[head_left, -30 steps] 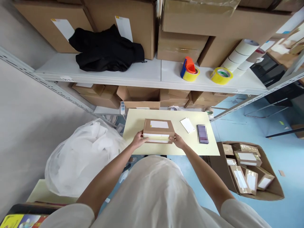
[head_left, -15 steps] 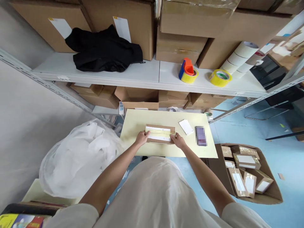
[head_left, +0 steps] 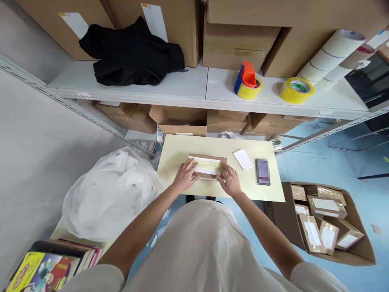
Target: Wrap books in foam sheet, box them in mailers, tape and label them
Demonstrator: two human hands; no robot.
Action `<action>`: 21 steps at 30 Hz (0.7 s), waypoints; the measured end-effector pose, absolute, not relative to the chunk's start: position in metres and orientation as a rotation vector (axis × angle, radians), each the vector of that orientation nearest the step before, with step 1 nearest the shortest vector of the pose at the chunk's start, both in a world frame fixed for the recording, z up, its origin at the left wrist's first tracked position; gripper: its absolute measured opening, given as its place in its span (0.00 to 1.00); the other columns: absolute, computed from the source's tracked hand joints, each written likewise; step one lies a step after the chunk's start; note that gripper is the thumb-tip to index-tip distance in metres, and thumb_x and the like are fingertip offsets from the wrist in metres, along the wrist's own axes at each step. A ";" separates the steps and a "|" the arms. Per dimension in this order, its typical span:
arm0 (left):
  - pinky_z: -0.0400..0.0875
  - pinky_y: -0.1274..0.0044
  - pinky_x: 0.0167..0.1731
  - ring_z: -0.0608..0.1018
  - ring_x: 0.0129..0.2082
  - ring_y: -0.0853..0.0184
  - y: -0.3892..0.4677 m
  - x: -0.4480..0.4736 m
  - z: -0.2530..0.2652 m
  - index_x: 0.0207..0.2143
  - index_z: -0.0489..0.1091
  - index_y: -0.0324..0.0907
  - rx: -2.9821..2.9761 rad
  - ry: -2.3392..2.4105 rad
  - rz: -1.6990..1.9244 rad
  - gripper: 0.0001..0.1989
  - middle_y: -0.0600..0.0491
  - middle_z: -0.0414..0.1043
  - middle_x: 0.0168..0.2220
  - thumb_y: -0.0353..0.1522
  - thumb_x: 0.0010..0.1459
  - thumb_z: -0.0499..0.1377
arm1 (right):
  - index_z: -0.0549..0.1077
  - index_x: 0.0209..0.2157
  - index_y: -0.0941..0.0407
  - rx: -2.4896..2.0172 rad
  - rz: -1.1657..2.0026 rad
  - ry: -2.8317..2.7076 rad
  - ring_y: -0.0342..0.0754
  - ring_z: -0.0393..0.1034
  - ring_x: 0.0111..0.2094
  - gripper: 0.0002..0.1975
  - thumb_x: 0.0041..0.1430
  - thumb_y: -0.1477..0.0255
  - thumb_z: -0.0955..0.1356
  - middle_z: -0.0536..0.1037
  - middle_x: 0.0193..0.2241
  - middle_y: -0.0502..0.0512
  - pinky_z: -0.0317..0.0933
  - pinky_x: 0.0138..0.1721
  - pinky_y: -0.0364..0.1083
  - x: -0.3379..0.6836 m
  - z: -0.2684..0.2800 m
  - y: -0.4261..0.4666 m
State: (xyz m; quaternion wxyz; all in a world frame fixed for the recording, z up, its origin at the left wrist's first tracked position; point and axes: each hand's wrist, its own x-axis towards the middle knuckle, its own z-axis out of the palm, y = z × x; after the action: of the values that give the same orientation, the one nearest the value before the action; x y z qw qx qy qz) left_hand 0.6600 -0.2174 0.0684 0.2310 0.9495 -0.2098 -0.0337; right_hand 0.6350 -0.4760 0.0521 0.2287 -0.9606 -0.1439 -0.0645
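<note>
Brown cardboard is shaped into a small box (head_left: 207, 175), which is set on the pale yellow table (head_left: 170, 162) between both hands. Its upturned white label (head_left: 206, 166) is touched by the left hand (head_left: 185, 176), whose fingers are spread, unclenched. Its right end is partly covered by the right hand (head_left: 231, 181); whether it is gripped there cannot be told. Farther right, white cards (head_left: 243, 159) and a blurred purple item (head_left: 263, 172) are laid. Taped parcels (head_left: 326, 204) are held in an open carton (head_left: 354, 215).

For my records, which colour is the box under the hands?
The box is brown, partly white; best in the head view.
</note>
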 end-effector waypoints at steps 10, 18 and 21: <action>0.54 0.60 0.62 0.54 0.66 0.53 -0.228 0.657 0.063 0.59 0.60 0.38 2.575 -0.594 -0.119 0.27 0.41 0.55 0.64 0.39 0.60 0.53 | 0.70 0.53 0.53 -2.637 -0.035 -0.376 0.53 0.54 0.63 0.24 0.61 0.82 0.56 0.67 0.58 0.59 0.56 0.59 0.58 0.644 0.037 -0.478; 0.56 0.62 0.61 0.57 0.64 0.54 -0.229 0.658 0.069 0.58 0.62 0.38 2.615 -0.583 -0.146 0.25 0.41 0.57 0.63 0.40 0.61 0.52 | 0.70 0.53 0.54 -2.645 0.038 -0.380 0.52 0.52 0.64 0.26 0.58 0.86 0.55 0.64 0.60 0.59 0.57 0.60 0.56 0.646 0.042 -0.480; 0.60 0.61 0.57 0.60 0.63 0.53 -0.230 0.659 0.074 0.56 0.64 0.40 2.646 -0.546 -0.156 0.23 0.40 0.58 0.62 0.39 0.61 0.51 | 0.70 0.53 0.57 -2.635 0.026 -0.413 0.53 0.52 0.64 0.26 0.58 0.87 0.55 0.65 0.60 0.62 0.57 0.59 0.55 0.646 0.044 -0.482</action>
State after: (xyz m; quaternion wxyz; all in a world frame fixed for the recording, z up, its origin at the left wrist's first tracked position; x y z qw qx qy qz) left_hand 0.6594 -0.2301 0.0744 0.2161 0.9546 -0.1971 -0.0561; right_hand 0.6457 -0.4825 0.0443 0.2349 -0.9602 -0.1506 0.0095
